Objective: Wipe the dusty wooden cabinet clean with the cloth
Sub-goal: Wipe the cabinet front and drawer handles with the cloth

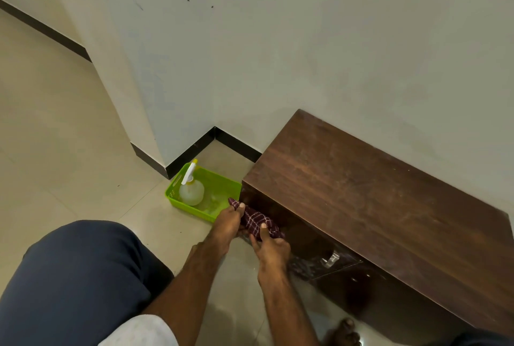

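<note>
A low dark wooden cabinet (361, 201) stands against the wall at the right, its top faintly streaked with dust. A maroon checked cloth (257, 223) lies against the cabinet's front near its left corner. My left hand (226, 224) grips the cloth's left end, thumb on top. My right hand (271, 248) holds the cloth's right part from below, thumb pressed on the fabric. Both hands are at the cabinet's front face, below its top edge.
A green plastic basket (172, 192) sits on the tiled floor left of the cabinet, holding a clear spray bottle (191, 190) with a white-and-yellow trigger. My knee in dark trousers (75, 276) fills the lower left. A bare foot (345, 331) rests by the cabinet's base. A metal handle (331, 258) shows on the front.
</note>
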